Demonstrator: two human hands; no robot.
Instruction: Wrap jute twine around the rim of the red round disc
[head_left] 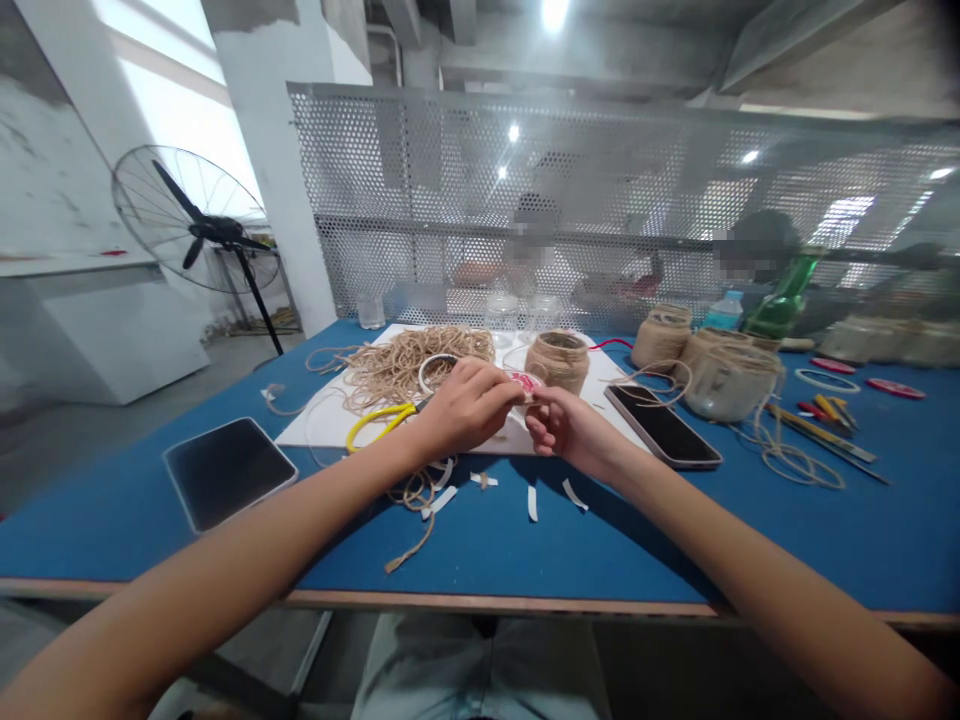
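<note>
My left hand (474,405) and my right hand (564,425) meet over the white board (315,428), fingertips pinched together. Whatever lies between them is too small to make out. Just past the fingertips shows a red-and-white printed round piece (527,380), partly covered; I cannot tell if it is held. Behind it stands a jar wrapped in twine (559,362). Left of my hands lie a loose heap of jute twine (409,360), a white ring (429,375) and yellow-handled scissors (375,422), their blades hidden by my left hand.
White paper strips (532,503) lie near the front. A tablet (229,472) is at left, a phone (660,425) at right. Further right are twine-wrapped jars (731,385), a green bottle (787,295), and pencils and cutters (829,412). A perforated metal screen (435,180) borders the back.
</note>
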